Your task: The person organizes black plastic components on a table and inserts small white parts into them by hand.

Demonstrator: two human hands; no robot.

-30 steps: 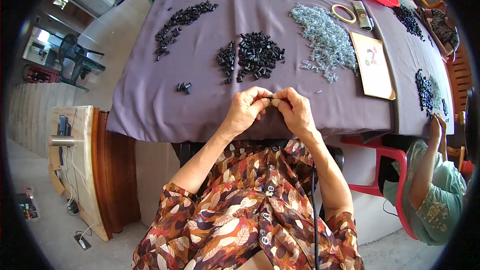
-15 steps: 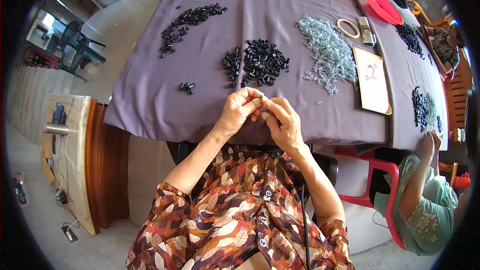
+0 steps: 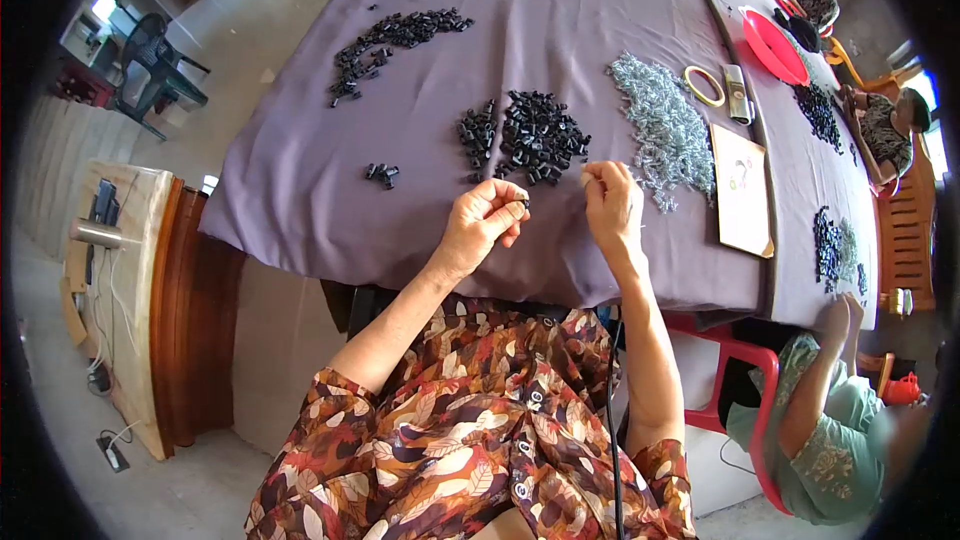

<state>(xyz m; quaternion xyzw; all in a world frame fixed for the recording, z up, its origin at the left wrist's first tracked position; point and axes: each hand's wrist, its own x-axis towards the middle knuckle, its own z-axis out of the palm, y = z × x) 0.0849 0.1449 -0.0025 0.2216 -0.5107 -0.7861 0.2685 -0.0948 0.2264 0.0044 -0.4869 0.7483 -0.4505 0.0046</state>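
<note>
Over the near edge of the cloth-covered table, my left hand (image 3: 485, 220) pinches a small black plastic piece (image 3: 526, 202) between thumb and fingers. My right hand (image 3: 613, 205) is apart from it, fingertips pressed together just right of the heap of black pieces (image 3: 545, 137); whatever they hold is too small to make out. A narrower heap of black pieces (image 3: 477, 130) lies beside the first. To the right spreads a pile of small silvery, screw-like pieces (image 3: 668, 130). Several loose black pieces (image 3: 381, 175) sit at the left.
More black pieces (image 3: 405, 30) form a curved band farther back. Right of the silvery pile are a yellowish ring (image 3: 704, 87), a small packet (image 3: 737, 95) and a flat board (image 3: 742, 190). A pink basin (image 3: 775, 48) and two co-workers (image 3: 825, 455) are at the right.
My hands were together at the fingertips; my right hand has moved away rightward, towards the silvery pile. My left hand stays nearly in place, its black piece now visible. The view has shifted slightly.
</note>
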